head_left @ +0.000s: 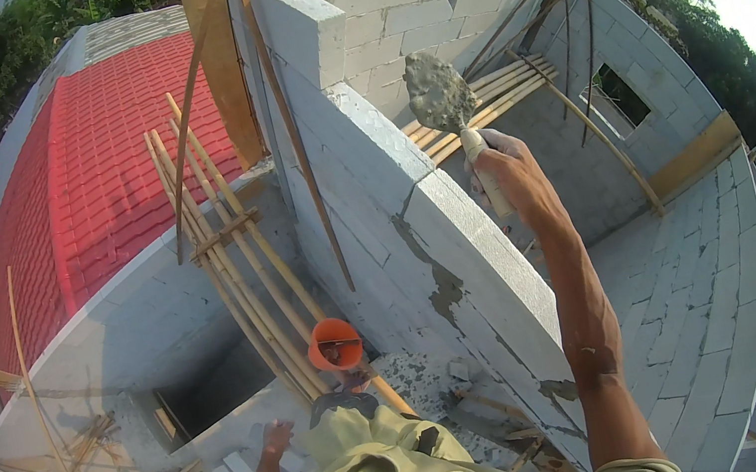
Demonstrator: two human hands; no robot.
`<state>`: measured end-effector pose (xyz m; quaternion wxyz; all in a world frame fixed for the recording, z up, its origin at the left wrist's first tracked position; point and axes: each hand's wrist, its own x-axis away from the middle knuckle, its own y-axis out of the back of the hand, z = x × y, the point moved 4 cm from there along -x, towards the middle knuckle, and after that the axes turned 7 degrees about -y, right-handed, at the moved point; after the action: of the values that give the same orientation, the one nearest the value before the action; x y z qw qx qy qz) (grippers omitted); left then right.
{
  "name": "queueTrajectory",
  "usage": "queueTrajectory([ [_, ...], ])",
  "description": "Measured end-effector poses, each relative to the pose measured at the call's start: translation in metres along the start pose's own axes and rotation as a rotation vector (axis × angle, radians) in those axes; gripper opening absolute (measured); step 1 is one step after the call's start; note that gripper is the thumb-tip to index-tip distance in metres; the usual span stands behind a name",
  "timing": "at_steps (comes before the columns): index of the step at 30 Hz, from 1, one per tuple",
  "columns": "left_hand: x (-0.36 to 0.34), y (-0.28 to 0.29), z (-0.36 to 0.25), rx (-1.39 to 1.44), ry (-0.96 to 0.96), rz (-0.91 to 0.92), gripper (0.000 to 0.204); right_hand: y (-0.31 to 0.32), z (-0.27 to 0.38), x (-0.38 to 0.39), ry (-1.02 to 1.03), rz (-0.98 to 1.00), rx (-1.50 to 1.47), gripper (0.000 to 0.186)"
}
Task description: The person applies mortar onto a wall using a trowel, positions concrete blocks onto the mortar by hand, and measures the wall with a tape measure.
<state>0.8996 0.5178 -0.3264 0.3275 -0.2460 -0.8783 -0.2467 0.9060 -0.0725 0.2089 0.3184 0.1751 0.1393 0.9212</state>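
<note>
Grey mortar sits heaped on the blade of a trowel point(441, 95), raised above the top edge of a block wall point(462, 251). The right hand point(509, 174) has its fingers clenched round the trowel's pale handle, forearm stretched over the wall's sloping top face. The left hand point(277, 439) hangs low beside the person's knee, near loose block pieces; whether its fingers are curled or loose cannot be told. An orange bucket point(334, 343) stands at the wall's foot, just beside leaning bamboo poles point(234, 251). Right of the wall, the space drops open to a block floor; left lies a red tiled roof point(100, 179).
</note>
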Motion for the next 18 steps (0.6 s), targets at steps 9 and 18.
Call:
queueTrajectory([
  [9,-0.033,0.028,0.086,0.412,0.129,0.060,0.025,-0.080,-0.023,-0.210,0.471,-0.337,0.665,0.032],
  [18,-0.006,0.039,0.121,0.100,0.333,0.111,0.026,-0.097,0.009,-0.189,0.208,-0.157,0.468,0.025],
])
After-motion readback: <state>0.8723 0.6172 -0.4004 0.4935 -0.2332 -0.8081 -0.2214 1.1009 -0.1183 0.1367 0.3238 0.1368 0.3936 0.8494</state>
